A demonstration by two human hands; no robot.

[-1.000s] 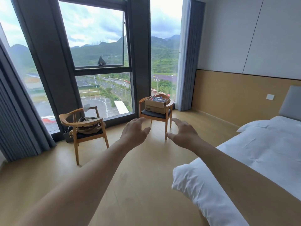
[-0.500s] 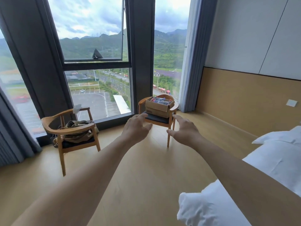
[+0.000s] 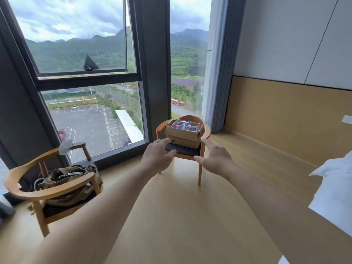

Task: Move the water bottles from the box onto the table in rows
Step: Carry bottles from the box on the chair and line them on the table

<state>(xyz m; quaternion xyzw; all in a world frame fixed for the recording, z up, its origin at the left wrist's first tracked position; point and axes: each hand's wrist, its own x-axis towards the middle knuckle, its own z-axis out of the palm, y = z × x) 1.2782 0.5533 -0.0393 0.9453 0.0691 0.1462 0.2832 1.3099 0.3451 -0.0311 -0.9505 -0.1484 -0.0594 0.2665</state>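
Observation:
An open cardboard box [image 3: 182, 135] sits on the dark seat of a wooden chair [image 3: 206, 130] by the window. Several water bottles [image 3: 185, 125] with red and blue labels lie inside it. Both my arms stretch forward toward the box. My left hand [image 3: 157, 156] is open, fingers spread, in front of the box's lower left corner. Level with the chair's right front leg, my right hand [image 3: 214, 159] is open too. Neither hand touches the box, which is still some way off. No table is in view.
A second wooden chair [image 3: 47, 189] at the left holds an olive bag [image 3: 70, 180]. Tall windows and grey curtains [image 3: 219, 73] line the far wall. A white bed [image 3: 335, 191] juts in at the right. Bare wooden floor lies between me and the box's chair.
The view has closed in on the chair with the box, and the bed has slid off to the right. Both hands stay outstretched and open.

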